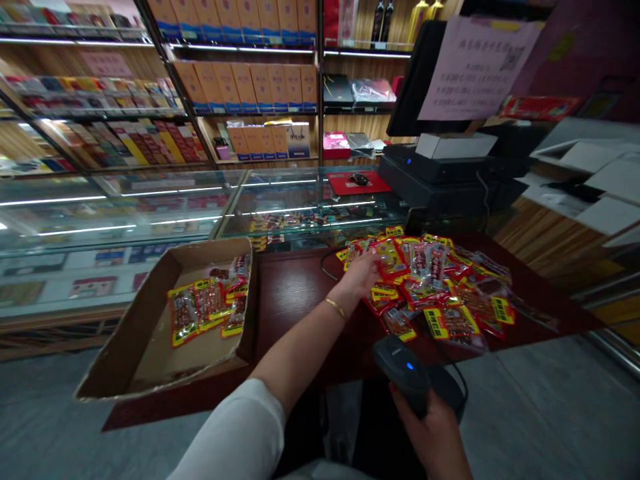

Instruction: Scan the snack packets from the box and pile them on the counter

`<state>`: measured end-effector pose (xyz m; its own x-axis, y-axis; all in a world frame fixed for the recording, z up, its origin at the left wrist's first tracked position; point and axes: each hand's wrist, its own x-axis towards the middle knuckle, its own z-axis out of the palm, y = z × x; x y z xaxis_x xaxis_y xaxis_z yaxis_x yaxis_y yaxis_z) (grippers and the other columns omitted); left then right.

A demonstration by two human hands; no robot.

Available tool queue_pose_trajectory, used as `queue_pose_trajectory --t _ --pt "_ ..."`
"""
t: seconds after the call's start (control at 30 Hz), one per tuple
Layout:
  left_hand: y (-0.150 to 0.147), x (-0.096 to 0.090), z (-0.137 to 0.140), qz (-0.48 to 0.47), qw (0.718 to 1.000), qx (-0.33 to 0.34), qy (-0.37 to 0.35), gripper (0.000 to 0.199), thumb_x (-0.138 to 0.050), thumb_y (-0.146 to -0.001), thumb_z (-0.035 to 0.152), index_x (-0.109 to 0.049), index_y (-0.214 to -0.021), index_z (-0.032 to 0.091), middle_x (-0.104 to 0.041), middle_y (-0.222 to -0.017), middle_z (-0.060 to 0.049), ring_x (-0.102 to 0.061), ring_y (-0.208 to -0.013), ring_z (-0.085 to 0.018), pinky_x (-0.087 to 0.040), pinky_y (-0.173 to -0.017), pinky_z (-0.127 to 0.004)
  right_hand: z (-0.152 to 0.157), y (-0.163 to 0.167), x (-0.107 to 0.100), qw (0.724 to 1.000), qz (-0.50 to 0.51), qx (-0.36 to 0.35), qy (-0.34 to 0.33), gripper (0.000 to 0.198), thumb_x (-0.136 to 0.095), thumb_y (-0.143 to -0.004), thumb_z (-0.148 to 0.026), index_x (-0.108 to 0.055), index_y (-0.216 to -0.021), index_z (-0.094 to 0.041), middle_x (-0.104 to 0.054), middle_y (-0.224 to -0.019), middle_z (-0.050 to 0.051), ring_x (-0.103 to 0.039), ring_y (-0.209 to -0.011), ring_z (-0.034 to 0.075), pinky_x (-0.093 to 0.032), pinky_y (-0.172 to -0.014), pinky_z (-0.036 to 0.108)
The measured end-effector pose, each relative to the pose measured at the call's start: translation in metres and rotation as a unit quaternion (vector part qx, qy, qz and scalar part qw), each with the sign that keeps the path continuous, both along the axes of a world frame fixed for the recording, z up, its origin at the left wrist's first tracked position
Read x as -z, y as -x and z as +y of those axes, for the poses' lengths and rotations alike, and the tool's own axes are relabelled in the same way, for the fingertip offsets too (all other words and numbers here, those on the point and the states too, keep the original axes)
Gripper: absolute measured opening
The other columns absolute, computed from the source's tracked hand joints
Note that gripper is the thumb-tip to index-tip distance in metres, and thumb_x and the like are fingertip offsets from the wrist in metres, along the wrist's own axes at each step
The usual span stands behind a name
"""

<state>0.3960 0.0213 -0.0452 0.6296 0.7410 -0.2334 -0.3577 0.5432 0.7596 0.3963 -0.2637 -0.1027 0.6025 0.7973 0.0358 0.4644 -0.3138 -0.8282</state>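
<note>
My left hand (361,272), with a gold bangle at the wrist, stretches to the near left of a heap of snack packets (453,320). Its fingers are closed on the edge of a red and yellow snack packet (391,259); the fingertips are partly hidden. Closer to me, my right hand (433,430) grips a black barcode scanner (401,367) with a blue light on top. To the left, an open cardboard box (150,347) holds several similar packets (203,307) towards its right side.
The dark red table (285,293) carries the box and heap. Behind it is a glass display counter (200,200) with a mouse (359,179) on a red mat. A monitor (417,80) and a black till unit (425,180) stand at the back right. A cable (463,380) runs near the scanner.
</note>
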Motion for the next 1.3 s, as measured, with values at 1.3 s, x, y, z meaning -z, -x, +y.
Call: queue_pose_trajectory --t 1.3 --pt "0.374 -0.003 0.054 0.686 0.668 -0.123 -0.263 0.04 -0.091 -0.046 0.028 -0.063 -0.073 0.019 -0.073 -0.076 -0.011 -0.07 -0.089 -0.034 -0.051 -0.079 -0.037 0.016 0.004 0.023 0.987 -0.067 -0.135 0.054 0.049 -0.061 -0.084 -0.067 -0.081 -0.093 -0.023 -0.084 -0.086 0.01 -0.081 -0.088 0.034 -0.065 -0.069 0.031"
